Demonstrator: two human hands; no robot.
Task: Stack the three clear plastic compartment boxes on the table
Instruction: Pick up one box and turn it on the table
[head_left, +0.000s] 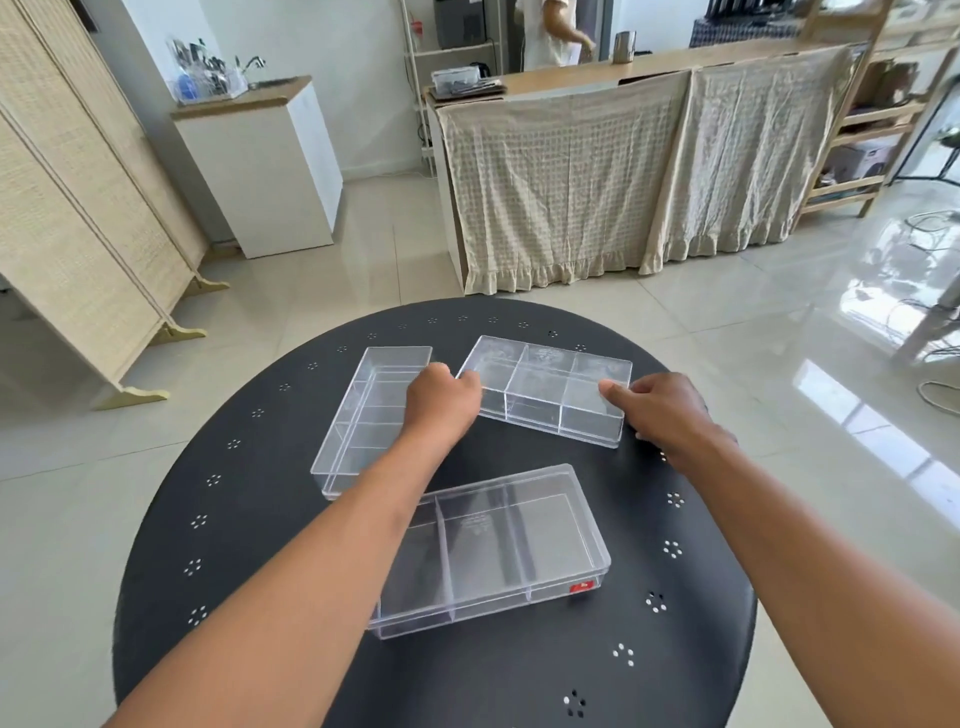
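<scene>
Three clear plastic compartment boxes lie apart on a round black table (691, 649). The far-right box (545, 387) has several compartments. My left hand (441, 397) grips its left end and my right hand (662, 410) holds its right end, with fingers over the rim. The far-left box (363, 421) lies lengthwise, partly under my left forearm. The near box (498, 545), with a small red sticker on its front wall, rests close to me, its left end hidden by my left arm.
The table stands on a glossy tiled floor. Beyond it are a counter draped with checked cloth (597, 182), a white cabinet (260, 166), a folding woven screen (67, 208) at left and wooden shelves (872, 130) at right. A person (556, 31) stands behind the counter.
</scene>
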